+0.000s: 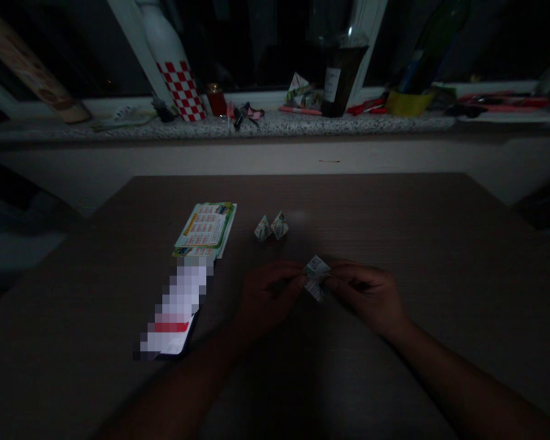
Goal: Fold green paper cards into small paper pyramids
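Note:
A small folded piece of printed paper (316, 278) is pinched between my two hands, above the table. My left hand (270, 293) is closed, its thumb and fingertips on the paper's left edge. On the right edge, my right hand (369, 293) grips it the same way, fingers bent. The print is too dark and small to read. Just beyond my hands stand two small folded paper shapes (271, 227) with pointed tops, side by side. To the left lies a stack of printed calendar cards (206, 226).
A phone with a lit, blurred screen (174, 315) lies below the cards on the brown table (371, 208). Along the granite windowsill (266, 127) stand a red-and-white checkered bottle (182, 85), a dark plastic cup (341, 79), a yellow holder (407, 102) and several small items.

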The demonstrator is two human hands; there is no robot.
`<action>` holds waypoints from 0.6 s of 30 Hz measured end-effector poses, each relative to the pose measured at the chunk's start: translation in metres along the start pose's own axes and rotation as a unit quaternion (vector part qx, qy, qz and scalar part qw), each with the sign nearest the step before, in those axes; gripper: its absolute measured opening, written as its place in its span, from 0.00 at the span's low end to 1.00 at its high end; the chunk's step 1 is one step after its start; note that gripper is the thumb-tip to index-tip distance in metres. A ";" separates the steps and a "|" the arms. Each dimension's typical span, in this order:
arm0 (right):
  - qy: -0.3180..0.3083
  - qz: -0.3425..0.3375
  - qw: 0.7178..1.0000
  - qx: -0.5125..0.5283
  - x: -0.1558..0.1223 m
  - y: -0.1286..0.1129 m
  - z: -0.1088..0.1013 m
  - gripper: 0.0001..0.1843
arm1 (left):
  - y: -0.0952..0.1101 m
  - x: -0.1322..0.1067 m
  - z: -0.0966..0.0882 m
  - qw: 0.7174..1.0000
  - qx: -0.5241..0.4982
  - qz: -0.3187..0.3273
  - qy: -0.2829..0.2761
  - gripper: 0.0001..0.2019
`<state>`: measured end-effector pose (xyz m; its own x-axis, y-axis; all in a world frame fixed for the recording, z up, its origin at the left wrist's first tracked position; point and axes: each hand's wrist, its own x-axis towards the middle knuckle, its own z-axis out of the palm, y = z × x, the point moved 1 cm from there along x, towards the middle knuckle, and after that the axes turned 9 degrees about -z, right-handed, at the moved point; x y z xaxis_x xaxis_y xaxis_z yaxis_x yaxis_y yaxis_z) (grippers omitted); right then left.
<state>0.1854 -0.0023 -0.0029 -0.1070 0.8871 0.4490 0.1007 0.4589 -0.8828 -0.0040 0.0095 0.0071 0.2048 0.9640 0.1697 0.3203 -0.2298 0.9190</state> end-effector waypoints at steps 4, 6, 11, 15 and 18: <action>0.029 0.009 1.000 0.004 0.000 -0.002 0.000 0.05 | 0.003 -0.001 0.001 0.999 -0.021 -0.046 -0.005 0.05; 0.036 0.017 0.999 0.024 0.000 -0.002 0.001 0.05 | 0.004 -0.001 0.002 0.998 -0.035 -0.061 -0.002 0.04; 0.044 0.048 0.997 0.048 -0.001 -0.002 0.002 0.03 | 0.001 0.001 0.006 0.984 -0.132 -0.118 0.009 0.04; 0.061 0.065 0.996 0.023 -0.001 -0.003 0.003 0.04 | 0.002 0.001 0.009 0.971 -0.185 -0.152 0.010 0.03; 0.085 0.074 0.994 0.016 -0.002 -0.003 0.006 0.06 | 0.006 0.001 0.011 0.967 -0.198 -0.161 0.011 0.03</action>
<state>0.1795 -0.0056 -0.0013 0.0747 0.9413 0.3293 0.0712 0.3243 -0.9433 0.0083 0.0075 0.0084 0.1324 0.9805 -0.1453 -0.0166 0.1488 0.9887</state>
